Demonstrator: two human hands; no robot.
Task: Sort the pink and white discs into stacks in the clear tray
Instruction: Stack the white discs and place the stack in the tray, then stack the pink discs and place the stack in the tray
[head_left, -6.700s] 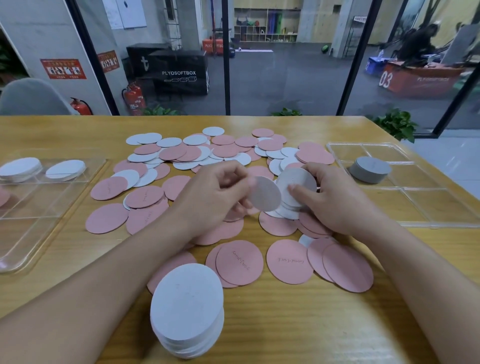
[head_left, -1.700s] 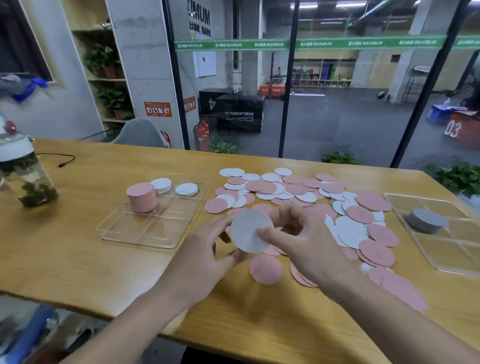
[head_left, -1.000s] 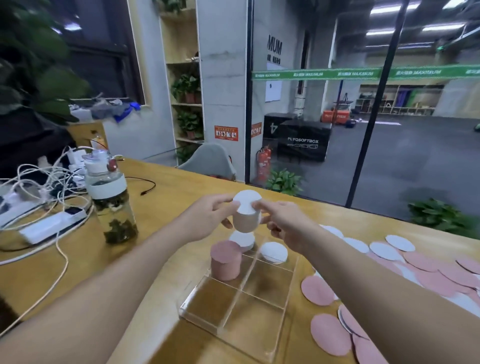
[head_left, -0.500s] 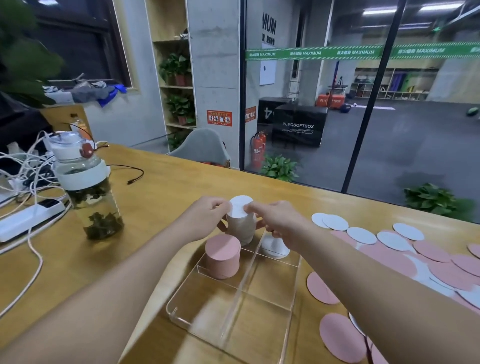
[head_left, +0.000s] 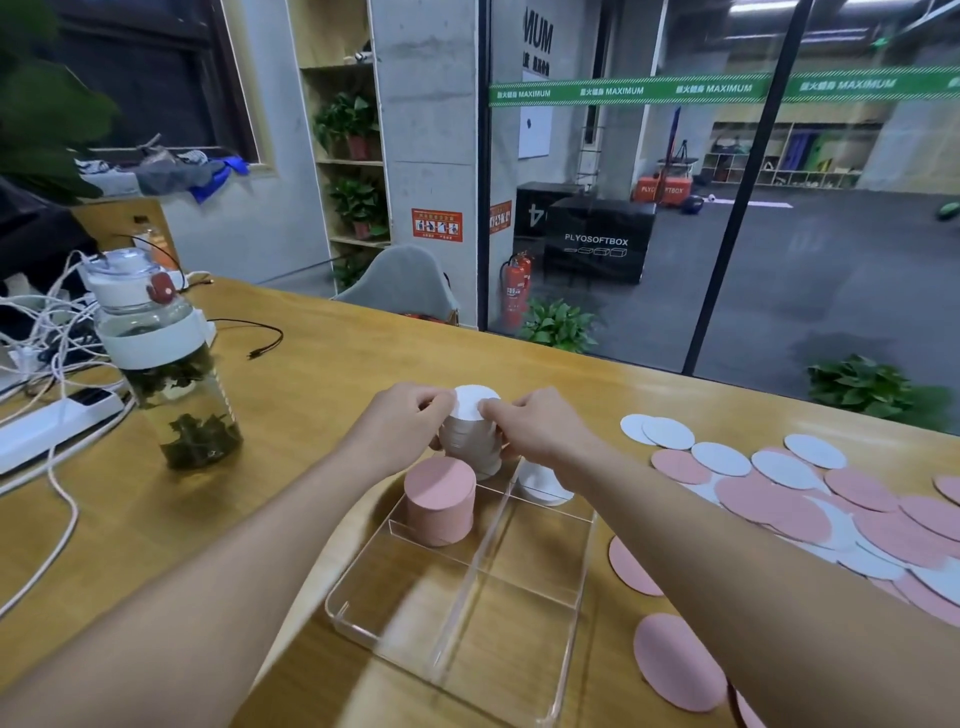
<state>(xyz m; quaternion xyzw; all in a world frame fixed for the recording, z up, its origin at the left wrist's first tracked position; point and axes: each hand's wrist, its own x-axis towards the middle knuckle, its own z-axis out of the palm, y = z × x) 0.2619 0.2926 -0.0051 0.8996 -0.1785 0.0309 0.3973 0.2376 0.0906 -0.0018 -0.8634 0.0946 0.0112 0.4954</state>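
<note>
At the clear tray's (head_left: 462, 618) far-left compartment, both hands (left hand (head_left: 402, 428), right hand (head_left: 535, 426)) now clamp the lowered white stack (head_left: 470, 441), nearly seated behind the pink stack (head_left: 440, 501).

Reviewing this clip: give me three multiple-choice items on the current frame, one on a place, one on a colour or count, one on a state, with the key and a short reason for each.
1. Where does the pink stack stand?
A. In a far left compartment of the clear tray
B. On the bare table right of the tray
C. Beside the bottle

2. What colour is the stack held between both hands?
A. Pink
B. White
C. Grey

3. What is the state of the two nearest tray compartments?
A. Full of pink discs
B. Holding one white disc each
C. Holding no discs

Key: 1 A, the pink stack sits inside the tray walls at far left. 2 B, the left hand and right hand grip a white stack. 3 C, only the wooden table shows through their clear floors.
</note>
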